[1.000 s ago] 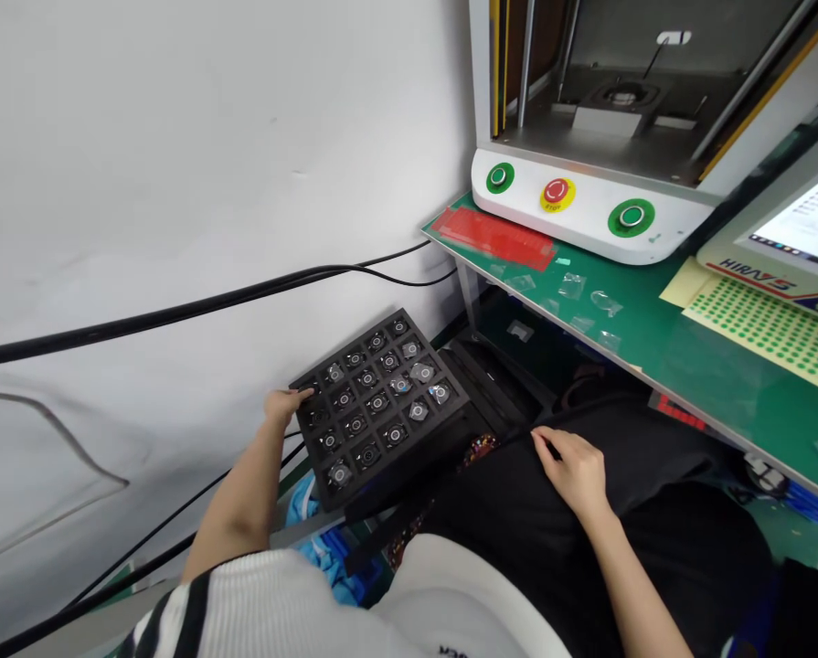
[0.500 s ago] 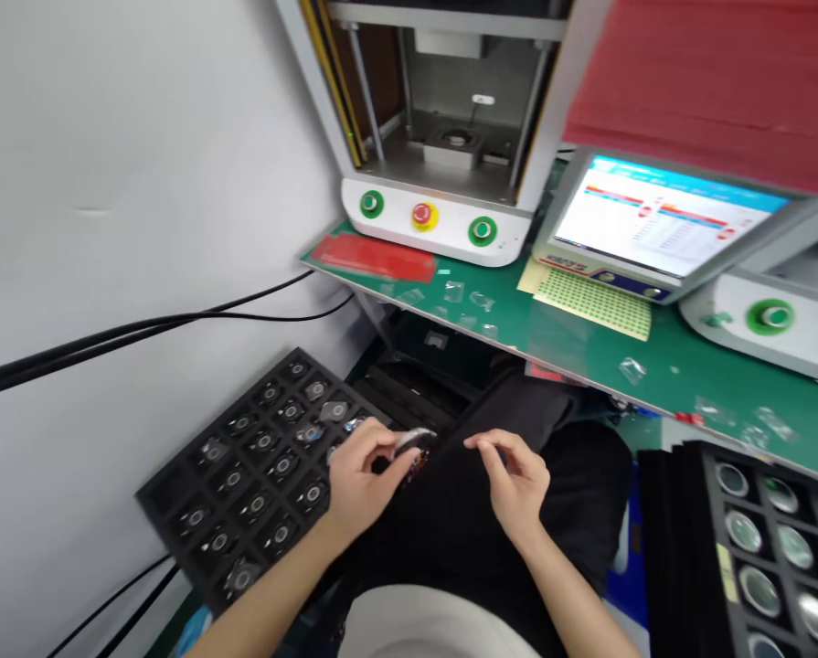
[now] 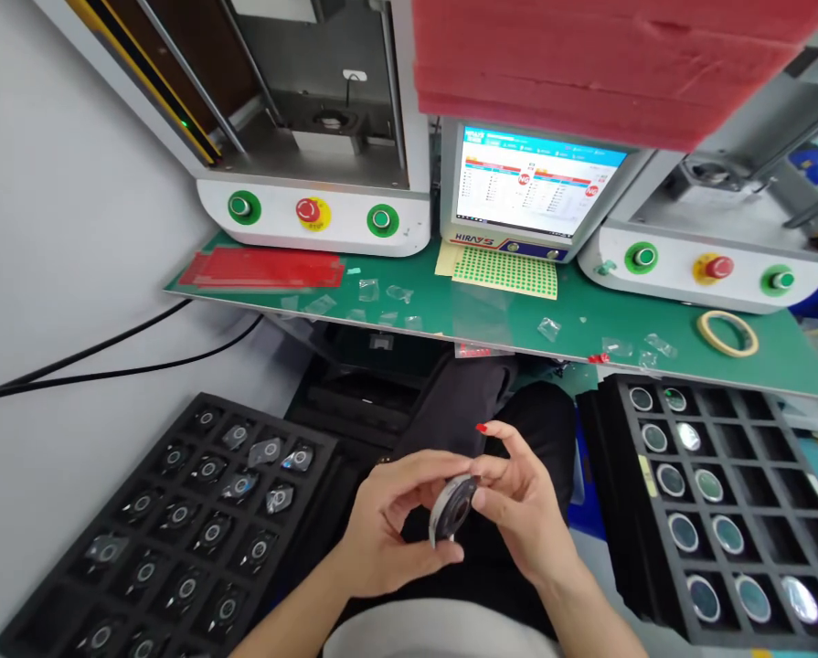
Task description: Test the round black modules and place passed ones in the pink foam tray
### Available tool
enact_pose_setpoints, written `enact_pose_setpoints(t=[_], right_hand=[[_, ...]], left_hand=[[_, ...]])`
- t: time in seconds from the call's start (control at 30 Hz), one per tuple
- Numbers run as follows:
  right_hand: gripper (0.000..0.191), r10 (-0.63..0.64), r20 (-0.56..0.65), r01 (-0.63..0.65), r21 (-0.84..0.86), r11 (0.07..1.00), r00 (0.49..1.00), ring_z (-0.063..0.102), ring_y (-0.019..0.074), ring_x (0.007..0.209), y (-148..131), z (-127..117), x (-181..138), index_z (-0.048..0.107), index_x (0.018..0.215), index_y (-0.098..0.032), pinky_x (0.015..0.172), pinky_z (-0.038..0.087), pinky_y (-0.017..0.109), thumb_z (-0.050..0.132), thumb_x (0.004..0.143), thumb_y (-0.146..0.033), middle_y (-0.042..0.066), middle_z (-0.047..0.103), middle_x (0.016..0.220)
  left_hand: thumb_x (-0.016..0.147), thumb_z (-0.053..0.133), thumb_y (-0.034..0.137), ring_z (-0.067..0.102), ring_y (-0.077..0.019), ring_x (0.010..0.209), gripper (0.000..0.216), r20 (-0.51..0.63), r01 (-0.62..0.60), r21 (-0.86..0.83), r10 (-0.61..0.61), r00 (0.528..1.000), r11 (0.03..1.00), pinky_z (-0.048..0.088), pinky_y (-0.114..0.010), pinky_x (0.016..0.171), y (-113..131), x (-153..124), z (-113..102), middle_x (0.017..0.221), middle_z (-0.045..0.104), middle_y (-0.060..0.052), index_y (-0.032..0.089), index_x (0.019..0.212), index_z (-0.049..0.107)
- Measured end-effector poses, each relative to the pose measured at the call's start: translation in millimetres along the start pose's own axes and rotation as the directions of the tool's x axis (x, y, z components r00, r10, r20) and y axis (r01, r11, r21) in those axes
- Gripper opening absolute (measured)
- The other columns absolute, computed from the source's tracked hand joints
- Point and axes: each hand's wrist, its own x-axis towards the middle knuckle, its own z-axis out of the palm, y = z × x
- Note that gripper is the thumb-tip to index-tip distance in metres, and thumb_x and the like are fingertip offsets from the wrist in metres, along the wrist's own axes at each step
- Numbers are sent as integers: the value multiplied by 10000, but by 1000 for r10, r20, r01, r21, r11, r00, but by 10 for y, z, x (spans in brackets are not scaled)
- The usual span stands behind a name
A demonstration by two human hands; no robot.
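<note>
Over my lap, my left hand (image 3: 387, 530) and my right hand (image 3: 522, 507) both pinch a small round black part in a clear wrapper (image 3: 451, 507), fingers curled round it. A black compartment tray (image 3: 168, 539) with several wrapped round parts lies to the lower left. Another black tray (image 3: 717, 512) with several shiny round parts stands to the right.
A green bench (image 3: 491, 315) carries two white machines with green and red buttons (image 3: 313, 212) (image 3: 706, 270), a lit monitor (image 3: 532, 183), a sheet of green dot stickers (image 3: 504, 271), red strips (image 3: 264, 270), a tape roll (image 3: 727, 332) and scattered clear wrappers. Red foam sheets (image 3: 587, 64) sit overhead. Black cables (image 3: 107, 366) run along the wall.
My view swung right from the left tray. My left hand left the tray's edge, picked up a wrapped part, and both hands came together on it over my lap.
</note>
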Motion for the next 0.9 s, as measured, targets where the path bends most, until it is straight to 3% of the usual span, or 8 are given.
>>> enact_pose_setpoints(t=[0.07,0.13,0.2,0.27,0.33,0.53,0.67,0.9], right_hand=[[553,57,42,-58,21,998,997,711,109,669,-11,-9,19,554,1161,-255,679,556,212,848,699,-180,-30,757,778],[472,15,-5,-15,-40,999,1000,723,114,680,-20,-13,31,611,1128,-256,682,568,206,835,718,-186,-26,767,781],[246,-148,-124,121,-205,971,981,742,130,791,-40,-18,20,685,1001,-245,757,579,215,784,781,-193,3,782,875],[69,-353,-206,251,-399,882,913,732,143,925,-79,-21,-21,718,853,-238,860,566,224,737,826,-177,13,777,985],[106,-453,-193,302,-518,800,870,717,145,984,-132,-16,-86,731,795,-250,903,556,225,730,824,-147,0,767,1039],[150,-280,-41,215,-535,817,959,693,180,1057,-230,69,-217,760,812,-287,977,544,297,721,827,-143,-11,727,1163],[135,-246,-45,196,-472,860,968,662,192,1116,-201,118,-217,760,814,-282,1006,531,321,717,834,-155,-7,703,1202],[121,-268,-94,193,-477,857,959,664,206,1067,-172,156,-225,761,773,-275,891,590,315,738,811,-162,13,693,1163]], left_hand=[[700,834,329,675,-133,591,618,88,33,-54,-28,996,998,577,-211,569,9,25,-63,917,754,-101,246,1277,628],[637,873,318,688,-138,568,646,60,23,-62,-19,998,998,579,-201,558,13,48,-87,874,772,-88,252,1241,654],[595,894,294,717,-155,615,639,-36,5,-18,-6,999,1000,596,-203,583,15,56,-69,940,777,-88,259,1197,680],[595,894,261,742,-175,710,652,-136,6,63,2,991,998,627,-237,671,21,46,-25,1055,759,-85,276,1208,672],[605,888,208,748,-183,797,676,-190,14,162,17,982,987,639,-261,740,35,30,23,1126,736,-71,289,1234,653],[643,865,163,725,-180,945,623,-141,-85,470,170,975,879,632,-239,797,107,59,93,1116,733,-69,219,1225,650],[695,839,206,730,-185,953,542,-87,-155,575,248,965,803,626,-253,835,149,105,92,1093,747,-85,185,1204,652],[747,801,193,732,-194,974,500,-46,-177,627,263,964,759,630,-263,842,168,85,84,1114,744,-85,182,1220,638]])
